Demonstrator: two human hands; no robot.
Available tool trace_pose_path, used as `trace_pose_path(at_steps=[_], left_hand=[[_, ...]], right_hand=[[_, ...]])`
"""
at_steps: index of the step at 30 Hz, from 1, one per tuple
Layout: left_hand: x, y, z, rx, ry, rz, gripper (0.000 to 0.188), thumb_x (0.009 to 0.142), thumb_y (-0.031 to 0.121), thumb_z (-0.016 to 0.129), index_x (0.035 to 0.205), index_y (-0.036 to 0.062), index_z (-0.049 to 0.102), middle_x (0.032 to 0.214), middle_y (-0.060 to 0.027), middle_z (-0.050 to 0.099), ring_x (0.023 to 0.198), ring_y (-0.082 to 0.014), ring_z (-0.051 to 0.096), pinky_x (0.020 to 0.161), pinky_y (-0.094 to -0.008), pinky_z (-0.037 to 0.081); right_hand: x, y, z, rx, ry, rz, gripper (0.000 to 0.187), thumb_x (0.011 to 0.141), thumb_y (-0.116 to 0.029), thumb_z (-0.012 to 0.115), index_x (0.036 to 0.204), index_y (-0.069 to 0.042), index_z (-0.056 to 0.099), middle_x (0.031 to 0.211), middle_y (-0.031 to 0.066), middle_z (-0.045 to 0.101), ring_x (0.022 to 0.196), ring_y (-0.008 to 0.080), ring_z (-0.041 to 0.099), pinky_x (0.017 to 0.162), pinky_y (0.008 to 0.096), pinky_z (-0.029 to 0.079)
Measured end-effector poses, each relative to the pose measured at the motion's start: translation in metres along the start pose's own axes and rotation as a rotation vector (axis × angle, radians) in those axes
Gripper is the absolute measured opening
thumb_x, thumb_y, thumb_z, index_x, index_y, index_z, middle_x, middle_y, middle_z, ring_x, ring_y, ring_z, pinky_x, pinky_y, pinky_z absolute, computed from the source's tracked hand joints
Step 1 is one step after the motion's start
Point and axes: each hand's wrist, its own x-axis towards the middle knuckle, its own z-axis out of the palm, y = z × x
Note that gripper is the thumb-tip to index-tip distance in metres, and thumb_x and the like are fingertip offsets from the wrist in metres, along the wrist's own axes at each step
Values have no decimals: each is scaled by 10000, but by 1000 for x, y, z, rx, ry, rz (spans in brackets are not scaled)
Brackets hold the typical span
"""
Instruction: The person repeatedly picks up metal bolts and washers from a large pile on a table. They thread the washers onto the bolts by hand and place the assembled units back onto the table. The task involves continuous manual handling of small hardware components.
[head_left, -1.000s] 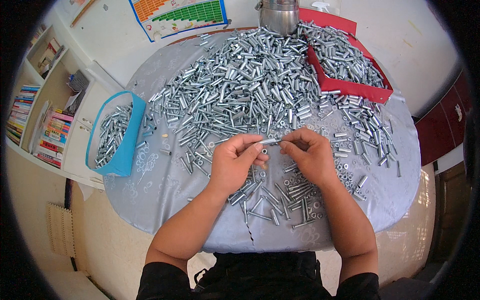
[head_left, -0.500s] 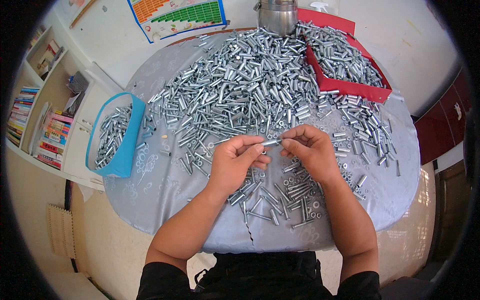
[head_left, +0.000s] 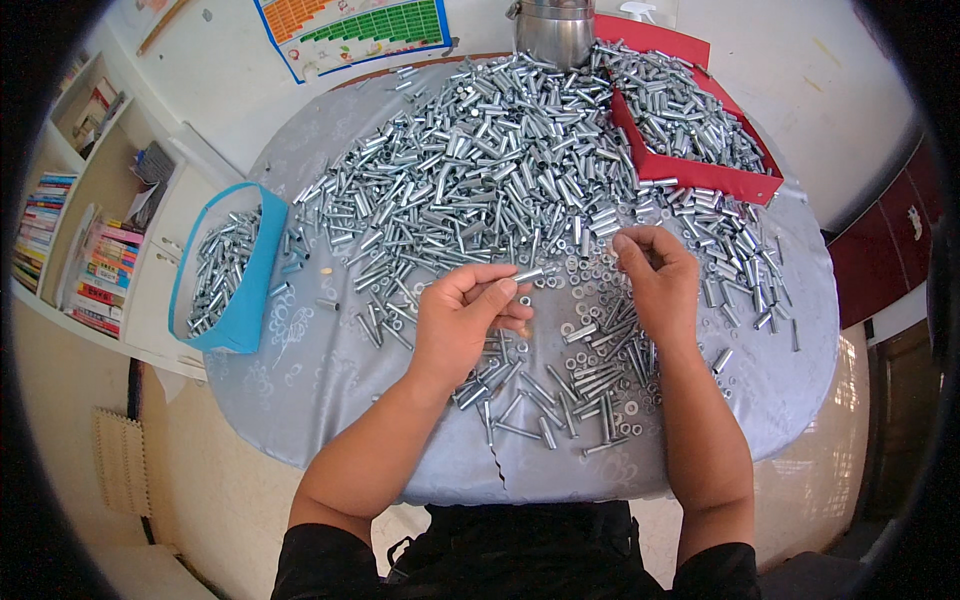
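Between the thumb and fingers of my left hand [head_left: 448, 318] is a silver expansion bolt [head_left: 530, 275], its sleeved end pointing right. My right hand [head_left: 664, 290] is apart from it, thumb and forefinger pinched above the small washers and nuts [head_left: 592, 272]. Whatever sits in that pinch is too small to make out. Below and between my hands lie loose bolts [head_left: 540, 390] and more nuts. A large heap of silver bolts and sleeves [head_left: 470, 170] spreads beyond both hands.
A blue fabric bin [head_left: 262, 290] of metal sleeves stands at the left of the cloth-covered round table [head_left: 330, 400]. At the far right, a red box [head_left: 700, 178] is filled with similar parts. A steel pot [head_left: 554, 35] stands at the back; a bookshelf [head_left: 85, 200] is on the left.
My right hand has left the bolt and moved right and slightly away from me, over the washers. My left hand keeps the bolt in nearly the same place.
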Motion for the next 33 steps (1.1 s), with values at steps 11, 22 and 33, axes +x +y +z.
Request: trace_pose_path(at_steps=[11,22,33], left_hand=[[-2,-1,1,35,0,21,217,925,63,596,1120,-33,614,979,-176,698,764,-197,699,655,-316,602],[-2,1,2,31,-7,27,207,929,73,593,1106,-33,614,984,-176,698,754,-186,697,651,-301,596],[-1,-1,2,39,-9,24,209,933,73,587,1108,-39,614,978,-174,698,751,-187,697,651,-313,604]], right_hand=[[3,11,-9,-653,-65,-444,117,751,-52,673,860,-65,713,804,136,624,822,340,602,754,423,484],[8,21,-4,-705,-144,-349,143,765,-113,684,897,-85,730,858,134,623,860,331,601,781,417,488],[11,17,-2,-815,-271,-511,209,756,-112,669,956,-101,730,898,113,636,857,332,596,778,427,482]])
